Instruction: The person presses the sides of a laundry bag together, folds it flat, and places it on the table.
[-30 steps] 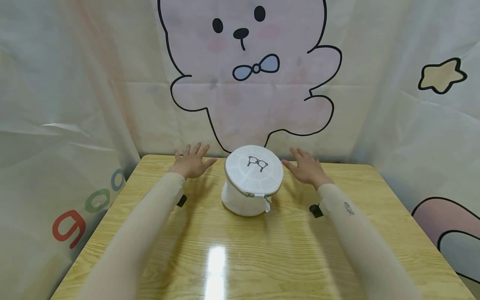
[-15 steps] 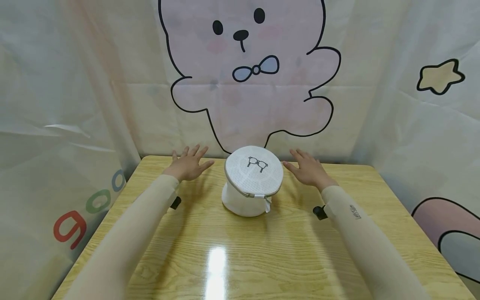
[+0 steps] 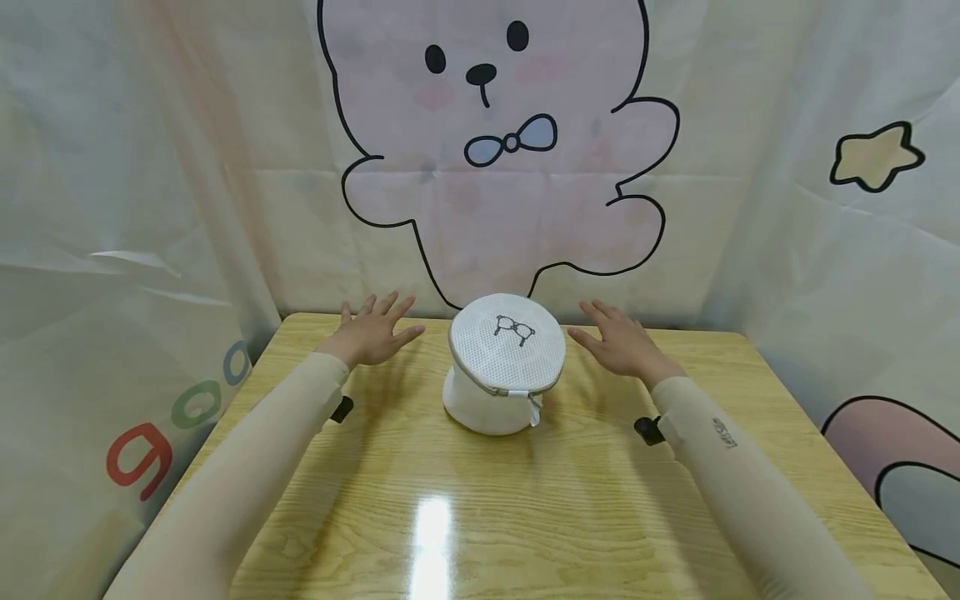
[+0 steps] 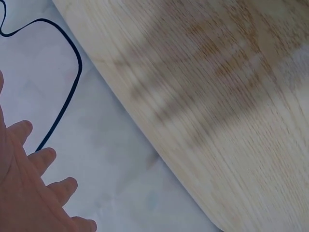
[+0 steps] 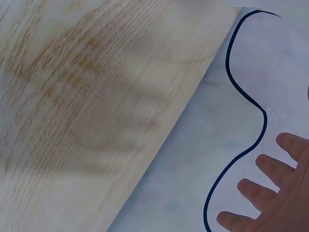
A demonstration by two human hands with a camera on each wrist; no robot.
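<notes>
Head view puts the round white zippered bag near the middle of the counter's far edge, standing roughly upright between the left hand and the right hand. Both hands have their fingers spread and hold nothing, and the bag lies on the thumb side of each, toward the counter's middle from either side edge. The right hand looks nearer, its thumb just beside the bag, while the left leaves a wider gap; being round, the bag shows no clear long axis from above.

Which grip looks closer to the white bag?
The right grip: in the head view, it almost meets the white bag, whereas the left grip shows a wider gap.
</notes>
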